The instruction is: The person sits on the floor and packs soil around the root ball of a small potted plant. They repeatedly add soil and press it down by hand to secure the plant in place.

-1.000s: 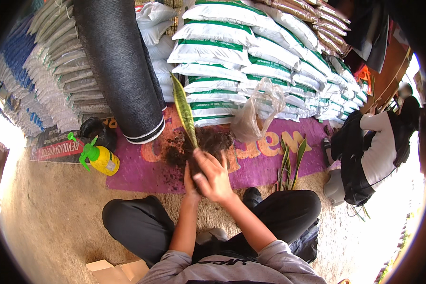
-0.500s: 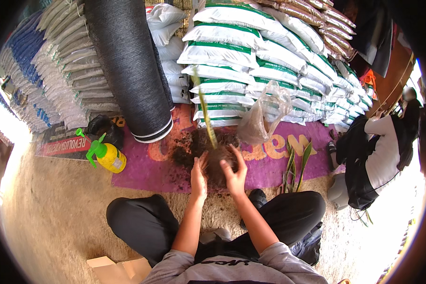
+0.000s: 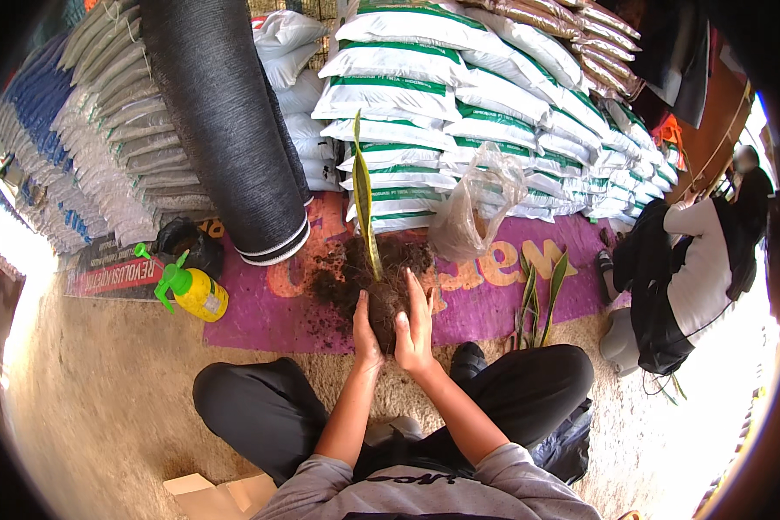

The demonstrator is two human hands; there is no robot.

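Note:
Between my palms sits a dark, rounded soil root ball (image 3: 383, 310), with a single snake plant leaf (image 3: 365, 212) standing up out of it, yellow-edged and nearly upright. My left hand (image 3: 367, 336) cups its left side, and my right hand (image 3: 415, 328) presses on its right side with the thumb toward me. Loose dark soil (image 3: 334, 290) lies just beyond and to the left of my hands, on a purple banner (image 3: 251, 322). The underside of the ball is hidden from view.
A clear plastic bag (image 3: 472, 217) with brown contents stands beyond my right hand. More snake plant leaves (image 3: 533, 303) lie at right. At left are a yellow spray bottle (image 3: 201, 295) and a black mesh roll (image 3: 225, 121). White sacks (image 3: 390, 104) are stacked behind; another person (image 3: 693, 260) sits at right.
Both hands have come slightly nearer to me with the root ball and closed in around it. The leaf, blurred earlier, now shows sharply.

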